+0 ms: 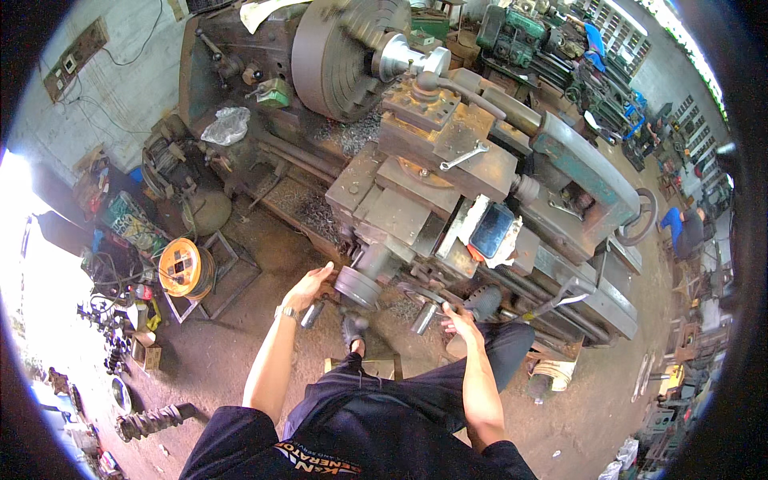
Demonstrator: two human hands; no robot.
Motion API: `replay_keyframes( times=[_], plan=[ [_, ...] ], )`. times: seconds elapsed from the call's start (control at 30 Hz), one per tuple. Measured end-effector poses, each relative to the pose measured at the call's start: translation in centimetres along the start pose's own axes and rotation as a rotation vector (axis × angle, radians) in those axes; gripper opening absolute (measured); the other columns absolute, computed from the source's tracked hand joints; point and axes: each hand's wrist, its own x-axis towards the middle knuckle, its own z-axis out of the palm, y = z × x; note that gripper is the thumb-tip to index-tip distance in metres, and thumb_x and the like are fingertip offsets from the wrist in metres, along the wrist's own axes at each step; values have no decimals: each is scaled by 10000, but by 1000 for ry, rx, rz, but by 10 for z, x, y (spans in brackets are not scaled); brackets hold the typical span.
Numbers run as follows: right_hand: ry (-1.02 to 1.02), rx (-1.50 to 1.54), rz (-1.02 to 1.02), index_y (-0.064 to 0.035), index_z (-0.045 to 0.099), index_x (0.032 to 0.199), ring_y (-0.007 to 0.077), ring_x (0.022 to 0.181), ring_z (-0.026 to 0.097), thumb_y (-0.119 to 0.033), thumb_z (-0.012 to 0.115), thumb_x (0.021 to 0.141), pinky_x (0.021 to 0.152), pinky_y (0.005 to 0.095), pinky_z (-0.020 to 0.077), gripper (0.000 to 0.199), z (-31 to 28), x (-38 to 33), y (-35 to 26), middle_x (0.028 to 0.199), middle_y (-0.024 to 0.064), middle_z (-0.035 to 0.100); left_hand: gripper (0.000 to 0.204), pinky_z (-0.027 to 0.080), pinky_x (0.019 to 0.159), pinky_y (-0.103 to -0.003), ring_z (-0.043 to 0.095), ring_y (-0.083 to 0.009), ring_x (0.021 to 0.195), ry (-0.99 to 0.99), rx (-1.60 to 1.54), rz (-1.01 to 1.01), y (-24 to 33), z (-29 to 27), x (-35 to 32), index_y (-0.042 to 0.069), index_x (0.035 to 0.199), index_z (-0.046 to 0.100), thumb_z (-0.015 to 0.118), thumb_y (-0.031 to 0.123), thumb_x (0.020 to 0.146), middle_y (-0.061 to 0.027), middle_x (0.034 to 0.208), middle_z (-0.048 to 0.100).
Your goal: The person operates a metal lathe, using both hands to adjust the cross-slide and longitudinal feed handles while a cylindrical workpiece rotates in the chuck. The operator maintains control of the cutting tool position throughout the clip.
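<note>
Dirty workshop floor under a big old lathe.
Left hand lies open against the round handwheel; right hand grips a handle just right of it.

— What sits where on the lathe?

— From my feed, the wrench lies on the carriage top, the chuck behind it at the far left end.

— And near me?

— My left hand rests just left of the handwheel on the front edge; my right hand lies to its right.
</note>
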Motion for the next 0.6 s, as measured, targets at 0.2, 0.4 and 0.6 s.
replay_keyframes(
  times=[0.2, 0.4, 0.6],
  plan=[
    [17, -29, 54, -43, 384, 1490, 268, 998, 702, -643, 675, 879, 807, 403, 605, 904, -1, 2, 3, 1376, 176, 578, 678, 506, 871, -371, 616, -200, 975, 52, 66, -55, -5, 0, 66, -43, 1263, 627, 488, 574, 1021, -123, 1135, 681],
    [-63, -14, 34, -14, 369, 1491, 325, 1098, 679, -643, 667, 886, 834, 444, 596, 922, -3, 8, 10, 1391, 192, 556, 724, 465, 934, -364, 591, -201, 1040, -4, 329, -88, -12, 10, 114, -39, 1264, 640, 510, 618, 989, -115, 1172, 673],
    [-36, 11, 21, 2, 425, 1451, 338, 1100, 680, -624, 684, 887, 820, 444, 585, 881, -4, 2, 6, 1362, 184, 575, 705, 458, 1006, -424, 633, -345, 1126, -22, 710, 77, -25, 13, 163, -80, 1312, 576, 402, 549, 1044, -265, 1292, 633]
  ],
)
